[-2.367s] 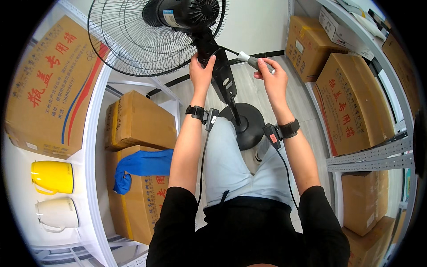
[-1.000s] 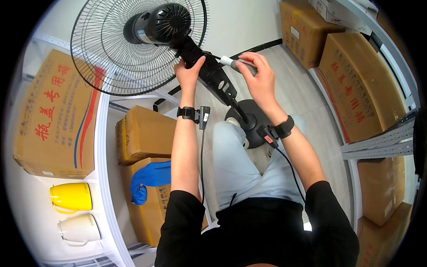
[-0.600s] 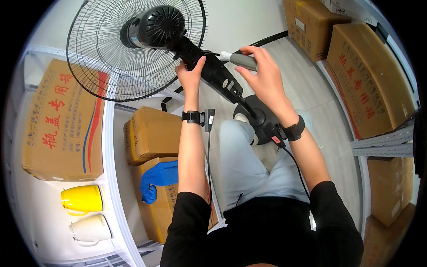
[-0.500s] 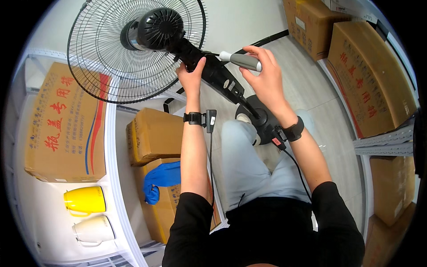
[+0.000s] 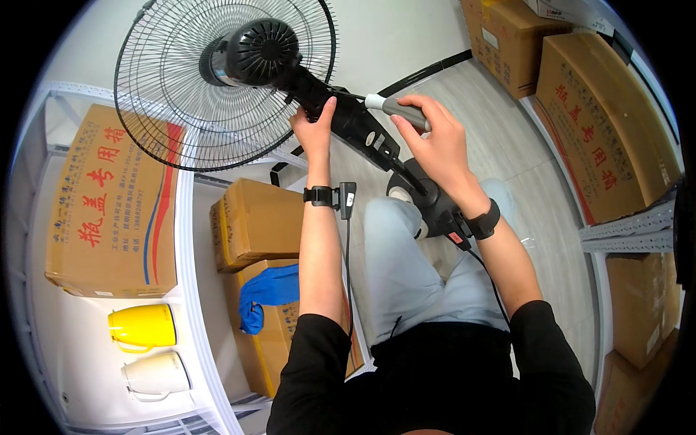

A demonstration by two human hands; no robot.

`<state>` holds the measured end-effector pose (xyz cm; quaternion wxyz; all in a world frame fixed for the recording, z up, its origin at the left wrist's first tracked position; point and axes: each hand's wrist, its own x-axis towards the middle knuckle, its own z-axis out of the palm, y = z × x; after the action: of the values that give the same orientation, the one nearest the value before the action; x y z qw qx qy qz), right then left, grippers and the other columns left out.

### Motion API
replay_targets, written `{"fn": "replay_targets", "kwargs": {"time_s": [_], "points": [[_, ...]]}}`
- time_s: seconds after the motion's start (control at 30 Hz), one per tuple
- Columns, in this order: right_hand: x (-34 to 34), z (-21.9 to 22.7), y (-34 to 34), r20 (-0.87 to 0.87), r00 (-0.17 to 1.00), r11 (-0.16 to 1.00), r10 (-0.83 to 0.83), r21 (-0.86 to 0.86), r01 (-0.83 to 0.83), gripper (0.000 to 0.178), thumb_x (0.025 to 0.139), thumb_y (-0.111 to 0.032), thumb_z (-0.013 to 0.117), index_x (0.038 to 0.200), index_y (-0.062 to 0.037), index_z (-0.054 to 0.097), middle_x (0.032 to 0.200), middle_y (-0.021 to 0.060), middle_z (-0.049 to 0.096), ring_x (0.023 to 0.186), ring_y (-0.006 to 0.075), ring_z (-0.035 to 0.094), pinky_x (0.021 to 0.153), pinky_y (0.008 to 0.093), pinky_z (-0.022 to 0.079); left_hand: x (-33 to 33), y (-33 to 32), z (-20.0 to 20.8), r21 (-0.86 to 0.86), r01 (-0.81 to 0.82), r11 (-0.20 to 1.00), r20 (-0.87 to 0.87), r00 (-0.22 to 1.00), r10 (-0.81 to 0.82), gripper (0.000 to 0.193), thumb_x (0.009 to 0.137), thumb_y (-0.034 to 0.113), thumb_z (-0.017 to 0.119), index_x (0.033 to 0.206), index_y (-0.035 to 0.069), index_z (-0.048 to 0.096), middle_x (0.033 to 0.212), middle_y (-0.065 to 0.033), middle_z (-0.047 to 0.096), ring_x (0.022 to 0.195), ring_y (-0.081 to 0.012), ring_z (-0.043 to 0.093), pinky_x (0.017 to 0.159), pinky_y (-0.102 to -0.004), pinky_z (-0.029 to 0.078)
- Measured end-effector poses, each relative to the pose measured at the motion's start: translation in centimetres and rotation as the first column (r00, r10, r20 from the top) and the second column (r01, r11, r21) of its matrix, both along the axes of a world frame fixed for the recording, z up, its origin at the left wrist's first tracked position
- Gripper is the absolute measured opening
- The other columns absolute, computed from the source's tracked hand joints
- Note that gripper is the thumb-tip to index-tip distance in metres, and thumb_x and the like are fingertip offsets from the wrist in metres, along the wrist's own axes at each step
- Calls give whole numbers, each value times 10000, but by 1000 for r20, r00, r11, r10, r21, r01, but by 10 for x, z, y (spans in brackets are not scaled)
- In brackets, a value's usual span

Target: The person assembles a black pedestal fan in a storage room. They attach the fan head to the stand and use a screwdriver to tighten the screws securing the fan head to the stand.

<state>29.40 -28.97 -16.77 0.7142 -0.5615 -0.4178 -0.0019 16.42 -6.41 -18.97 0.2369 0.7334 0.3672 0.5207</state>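
Screwdriver (image 5: 397,109): since half a second earlier, its butt end has been tipped a little lower, and the fingers of the right hand (image 5: 441,141) have been laid further over it.
Handle (image 5: 410,114): pinched between the right thumb and curled fingers; how firmly it is squeezed cannot be told.
Shaft (image 5: 349,95): pointed leftward from the right-hand grip to the upper edge of the neck (image 5: 355,127), just beside the left thumb; its tip is hidden.
Left hand (image 5: 315,132): wrapped on the neck, thumb along the near face, fingers mostly out of sight.
Fan (image 5: 267,49): its motor housing and cage are set above and left of the left-hand grip, its base (image 5: 433,217) below the right-hand grip.
Feel: screwdriver probably light and rigid, best taken by the thick handle; fan probably top-heavy, its neck stiff and perhaps slick, its wire cage easier to bend, so best steadied by the neck.
Shelves: blue cloth (image 5: 270,284) draped on a carton (image 5: 250,355) below the left-hand grip; yellow jug (image 5: 141,325) and white jug (image 5: 154,371) farther left.
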Motion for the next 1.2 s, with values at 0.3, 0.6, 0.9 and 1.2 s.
{"fn": "replay_targets", "kwargs": {"time_s": [0.3, 0.6, 0.9, 1.2], "points": [[4, -6, -10, -35, 999, 999, -27, -31, 26, 224, 837, -131, 717, 1028, -51, 633, 880, 69, 665, 691, 138, 607, 573, 263, 488, 8, -47, -26, -174, -64, 983, 247, 963, 106, 598, 859, 287, 723, 1228, -44, 389, 813, -21, 442, 703, -105, 451, 640, -238, 401], [2, -20, -29, -221, 973, 980, 62, -172, -101, 229, 830, -160, 730, 1017, -59, 646, 776, 36, 664, 630, 73, 581, 552, 234, 463, 1, -82, -58, -375, 885, 274, 927, 363, 96, 533, 991, 491, 405, 1011, -26, 532, 705, -4, 340, 612, -134, 337, 556, -281, 314], [0, -72, -41, -383, 915, 924, 128, -288, -250, 236, 841, -176, 727, 1020, -45, 646, 717, 13, 649, 615, 64, 592, 547, 222, 465, -14, -77, -111, -345, 936, 74, 934, 335, 128, 380, 1004, 383, 467, 915, 26, 565, 648, 16, 371, 536, -96, 345, 466, -227, 285], [-18, -77, -38, -449, 885, 920, 125, -281, -273, 234, 860, -146, 713, 1041, -23, 631, 822, 50, 658, 684, 89, 619, 580, 237, 511, -29, -73, -178, -421, 883, 209, 873, 331, 359, 252, 1009, 279, 484, 885, 61, 511, 659, 8, 403, 543, -99, 360, 476, -234, 303]]}}
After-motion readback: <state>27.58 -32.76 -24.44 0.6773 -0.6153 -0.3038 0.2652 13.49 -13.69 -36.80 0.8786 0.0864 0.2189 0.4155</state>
